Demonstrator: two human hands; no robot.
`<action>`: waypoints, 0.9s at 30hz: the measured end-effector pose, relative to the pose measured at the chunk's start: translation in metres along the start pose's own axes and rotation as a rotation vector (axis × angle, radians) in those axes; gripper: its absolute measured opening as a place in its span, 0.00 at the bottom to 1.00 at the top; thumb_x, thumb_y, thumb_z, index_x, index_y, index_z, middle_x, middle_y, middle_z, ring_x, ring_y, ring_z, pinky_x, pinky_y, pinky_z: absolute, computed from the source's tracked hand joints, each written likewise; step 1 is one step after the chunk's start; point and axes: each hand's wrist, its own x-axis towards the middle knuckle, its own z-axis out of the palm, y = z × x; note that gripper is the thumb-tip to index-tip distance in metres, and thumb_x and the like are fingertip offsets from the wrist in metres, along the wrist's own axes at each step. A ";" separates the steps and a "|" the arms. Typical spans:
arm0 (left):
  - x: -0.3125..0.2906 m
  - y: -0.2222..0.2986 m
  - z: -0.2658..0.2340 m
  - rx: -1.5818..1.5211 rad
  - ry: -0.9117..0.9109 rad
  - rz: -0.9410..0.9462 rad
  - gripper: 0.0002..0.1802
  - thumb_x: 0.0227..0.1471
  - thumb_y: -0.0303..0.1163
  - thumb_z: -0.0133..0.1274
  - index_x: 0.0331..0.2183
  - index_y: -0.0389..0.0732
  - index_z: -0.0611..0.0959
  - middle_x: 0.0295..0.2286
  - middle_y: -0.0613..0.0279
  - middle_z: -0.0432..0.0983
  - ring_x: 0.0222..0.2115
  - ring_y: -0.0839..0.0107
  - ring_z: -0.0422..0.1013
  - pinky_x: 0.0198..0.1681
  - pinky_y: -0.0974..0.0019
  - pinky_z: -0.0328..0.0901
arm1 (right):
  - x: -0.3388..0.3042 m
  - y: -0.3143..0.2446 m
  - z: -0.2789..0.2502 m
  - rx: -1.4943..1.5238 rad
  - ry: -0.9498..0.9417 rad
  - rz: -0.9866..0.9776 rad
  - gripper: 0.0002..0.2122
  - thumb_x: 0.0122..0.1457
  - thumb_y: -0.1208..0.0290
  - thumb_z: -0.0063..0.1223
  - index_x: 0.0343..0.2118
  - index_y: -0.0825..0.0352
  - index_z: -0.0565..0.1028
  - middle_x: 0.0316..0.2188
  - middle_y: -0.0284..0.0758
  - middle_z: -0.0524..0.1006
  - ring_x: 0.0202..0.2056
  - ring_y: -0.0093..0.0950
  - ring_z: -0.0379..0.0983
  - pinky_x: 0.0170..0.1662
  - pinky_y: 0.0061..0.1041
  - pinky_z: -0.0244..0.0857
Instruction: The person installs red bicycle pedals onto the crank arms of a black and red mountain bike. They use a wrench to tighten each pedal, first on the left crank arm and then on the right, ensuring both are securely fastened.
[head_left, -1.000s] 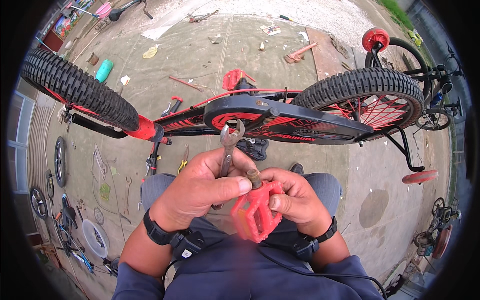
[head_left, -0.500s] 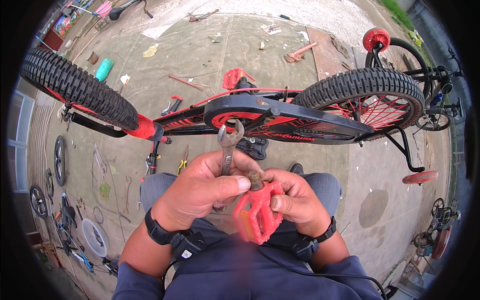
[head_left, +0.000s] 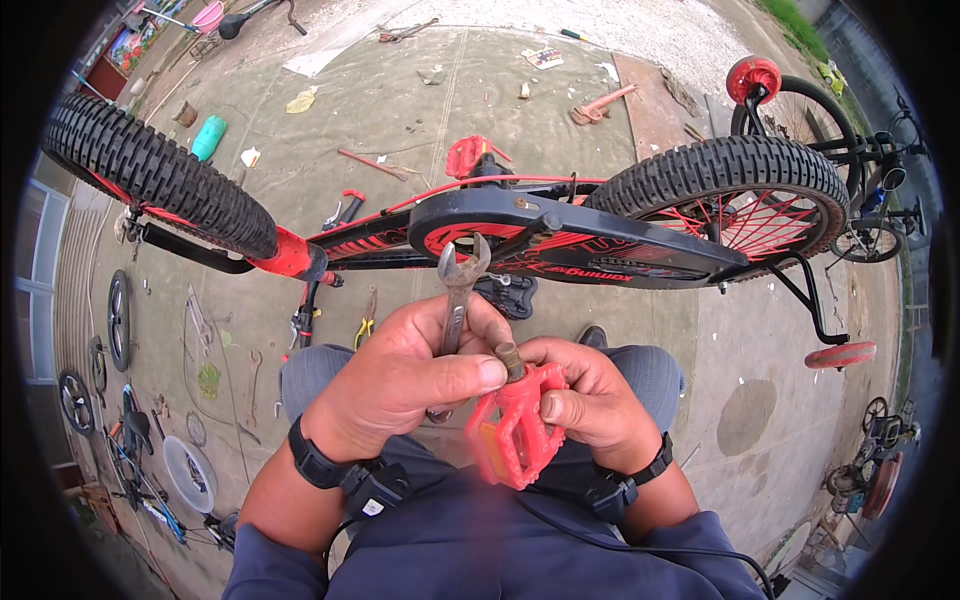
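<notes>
bike frame [head_left: 560, 245] and rear tyre [head_left: 740, 175] wall off the space just ahead of the hands; open concrete floor [head_left: 770, 420] lies to the right, scattered tools [head_left: 365, 320] left.

Pedal [head_left: 515, 435]: red plastic, slightly glossy, ridged edges, with a dull rusty metal axle stub. Wrench [head_left: 457, 290]: bare grey metal, worn matt, held in the left hand [head_left: 410, 385]. Bike's chain guard [head_left: 580, 245]: smooth dark plastic, semi-gloss. Tyres [head_left: 160, 175]: black matt rubber, knobbly tread. Frame tube [head_left: 290, 255]: glossy red paint. Floor [head_left: 400, 110]: rough, stained concrete. Wrist straps [head_left: 320, 465]: black matt plastic. Trousers [head_left: 640, 365]: soft grey-blue cloth.
</notes>
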 end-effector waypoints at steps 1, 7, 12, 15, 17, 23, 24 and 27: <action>0.000 0.000 0.000 -0.004 -0.001 0.000 0.16 0.50 0.27 0.63 0.41 0.36 0.78 0.27 0.67 0.76 0.19 0.85 0.62 0.21 0.78 0.53 | 0.000 0.000 0.001 0.000 0.004 -0.001 0.26 0.62 0.59 0.60 0.54 0.75 0.69 0.45 0.36 0.76 0.46 0.23 0.71 0.49 0.25 0.66; 0.000 0.002 0.001 0.004 -0.006 -0.004 0.16 0.50 0.27 0.63 0.40 0.36 0.77 0.27 0.67 0.76 0.19 0.85 0.63 0.21 0.78 0.54 | 0.000 -0.001 0.000 -0.015 0.001 -0.001 0.26 0.61 0.58 0.60 0.54 0.75 0.69 0.45 0.36 0.76 0.45 0.23 0.72 0.49 0.25 0.66; 0.002 0.001 0.000 0.007 -0.012 -0.002 0.15 0.50 0.28 0.64 0.39 0.36 0.77 0.27 0.67 0.76 0.19 0.85 0.63 0.21 0.78 0.54 | -0.001 -0.001 0.001 -0.002 0.002 0.003 0.27 0.61 0.58 0.61 0.54 0.74 0.70 0.45 0.36 0.76 0.45 0.23 0.71 0.49 0.25 0.66; 0.001 -0.001 0.001 0.003 -0.009 -0.002 0.15 0.51 0.29 0.63 0.39 0.36 0.77 0.26 0.68 0.76 0.19 0.85 0.63 0.20 0.78 0.53 | -0.001 -0.002 0.000 -0.008 0.000 0.006 0.27 0.61 0.57 0.61 0.54 0.74 0.69 0.45 0.36 0.76 0.46 0.23 0.72 0.49 0.25 0.66; 0.001 -0.001 0.003 0.006 0.011 0.001 0.15 0.52 0.30 0.63 0.40 0.36 0.77 0.25 0.68 0.75 0.18 0.85 0.61 0.20 0.78 0.52 | 0.000 -0.002 0.000 -0.004 0.017 -0.009 0.27 0.61 0.57 0.61 0.55 0.74 0.69 0.46 0.36 0.76 0.46 0.24 0.72 0.49 0.25 0.67; 0.003 -0.009 -0.002 -0.063 0.068 0.047 0.15 0.61 0.39 0.55 0.44 0.38 0.78 0.20 0.74 0.66 0.17 0.86 0.56 0.19 0.77 0.50 | 0.013 0.005 0.003 0.108 0.204 -0.128 0.25 0.63 0.56 0.60 0.53 0.72 0.70 0.46 0.36 0.77 0.46 0.24 0.74 0.50 0.26 0.69; 0.003 -0.011 -0.004 -0.077 0.055 0.055 0.16 0.62 0.40 0.55 0.44 0.38 0.78 0.19 0.74 0.65 0.16 0.86 0.56 0.19 0.77 0.50 | 0.016 0.005 0.002 0.111 0.224 -0.143 0.24 0.63 0.57 0.59 0.53 0.72 0.71 0.45 0.36 0.77 0.45 0.24 0.74 0.49 0.26 0.70; 0.004 -0.015 -0.006 -0.083 0.069 0.074 0.19 0.62 0.44 0.53 0.45 0.37 0.77 0.17 0.73 0.63 0.15 0.84 0.55 0.18 0.76 0.50 | 0.022 0.006 0.002 0.101 0.288 -0.179 0.23 0.64 0.57 0.58 0.52 0.71 0.71 0.43 0.34 0.78 0.42 0.21 0.75 0.47 0.24 0.71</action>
